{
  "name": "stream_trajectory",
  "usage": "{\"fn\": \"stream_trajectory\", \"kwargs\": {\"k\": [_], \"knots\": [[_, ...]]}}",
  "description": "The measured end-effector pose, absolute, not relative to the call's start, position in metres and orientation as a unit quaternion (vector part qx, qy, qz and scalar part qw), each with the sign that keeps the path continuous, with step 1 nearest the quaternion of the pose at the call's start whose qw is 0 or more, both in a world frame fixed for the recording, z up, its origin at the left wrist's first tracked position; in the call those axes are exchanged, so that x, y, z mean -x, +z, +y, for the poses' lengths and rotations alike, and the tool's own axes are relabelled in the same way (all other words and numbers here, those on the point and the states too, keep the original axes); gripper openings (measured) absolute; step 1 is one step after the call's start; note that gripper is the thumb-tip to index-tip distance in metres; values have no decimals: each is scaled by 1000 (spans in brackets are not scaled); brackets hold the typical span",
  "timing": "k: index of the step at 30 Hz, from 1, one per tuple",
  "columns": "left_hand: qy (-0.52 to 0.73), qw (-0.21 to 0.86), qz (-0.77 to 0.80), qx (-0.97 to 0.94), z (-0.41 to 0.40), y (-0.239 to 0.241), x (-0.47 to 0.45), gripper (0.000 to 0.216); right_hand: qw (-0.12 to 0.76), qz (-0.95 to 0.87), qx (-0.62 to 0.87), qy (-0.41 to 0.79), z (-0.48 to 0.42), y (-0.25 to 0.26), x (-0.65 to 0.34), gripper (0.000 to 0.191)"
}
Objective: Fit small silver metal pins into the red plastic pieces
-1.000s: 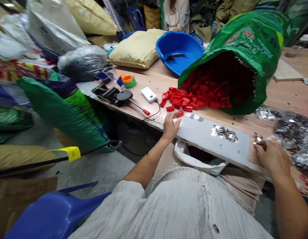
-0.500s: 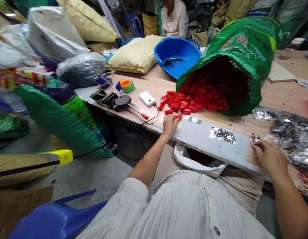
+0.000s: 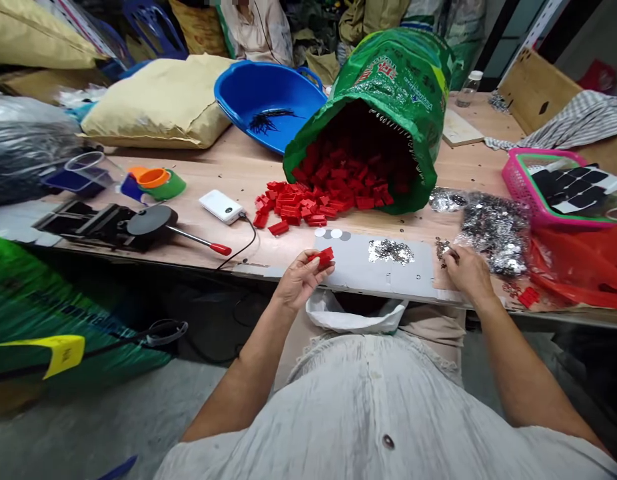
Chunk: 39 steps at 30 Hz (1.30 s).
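My left hand (image 3: 302, 279) is closed around a small red plastic piece (image 3: 324, 256), held above the front edge of the table near a grey strip (image 3: 348, 267). At the right end of that strip, my right hand (image 3: 467, 269) has its fingertips pinched down at a little cluster of small metal parts (image 3: 442, 248); whether a part is between them is too small to tell. A flat pile of shiny metal pieces (image 3: 391, 251) lies on the strip between my hands. Behind it, a heap of red plastic pieces (image 3: 298, 203) spills from a green sack (image 3: 388, 73) lying on its side.
To the left are a black hand press with a red-tipped lever (image 3: 153, 227), a white power bank (image 3: 221, 207) with a cable, and coloured tape rings (image 3: 161, 183). A blue basin (image 3: 268, 87) stands behind. A bag of metal parts (image 3: 496, 230) and pink basket (image 3: 518, 190) are right.
My view has swung to the right. My left hand has lifted the red piece from beside the heap and brought it closer to me. My right hand stays by the small metal parts.
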<state>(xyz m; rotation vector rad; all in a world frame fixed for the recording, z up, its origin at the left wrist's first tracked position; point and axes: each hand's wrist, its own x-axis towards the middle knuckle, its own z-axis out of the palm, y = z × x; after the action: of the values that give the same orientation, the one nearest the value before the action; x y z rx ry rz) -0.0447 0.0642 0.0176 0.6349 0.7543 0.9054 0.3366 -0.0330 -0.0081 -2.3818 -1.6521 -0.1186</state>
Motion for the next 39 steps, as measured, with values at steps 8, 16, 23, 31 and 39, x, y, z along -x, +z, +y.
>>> {"fn": "stream_trajectory", "kwargs": {"k": [8, 16, 23, 31, 39], "knots": [[405, 752, 391, -343, 46, 18, 24, 44, 120, -563, 818, -24, -36, -9, -338, 26], [413, 667, 416, -461, 37, 13, 14, 52, 152, -558, 816, -12, -33, -3, -330, 21], [367, 724, 353, -465, 26, 19, 6, 45, 218, -577, 755, 223, -34, 1, -313, 21], [326, 817, 299, -370, 19, 27, 4, 49, 223, -586, 755, 194, -40, 5, -308, 16], [298, 849, 268, -344, 11, 20, -6, 49, 192, -623, 750, 113, -38, -9, -303, 14]]}}
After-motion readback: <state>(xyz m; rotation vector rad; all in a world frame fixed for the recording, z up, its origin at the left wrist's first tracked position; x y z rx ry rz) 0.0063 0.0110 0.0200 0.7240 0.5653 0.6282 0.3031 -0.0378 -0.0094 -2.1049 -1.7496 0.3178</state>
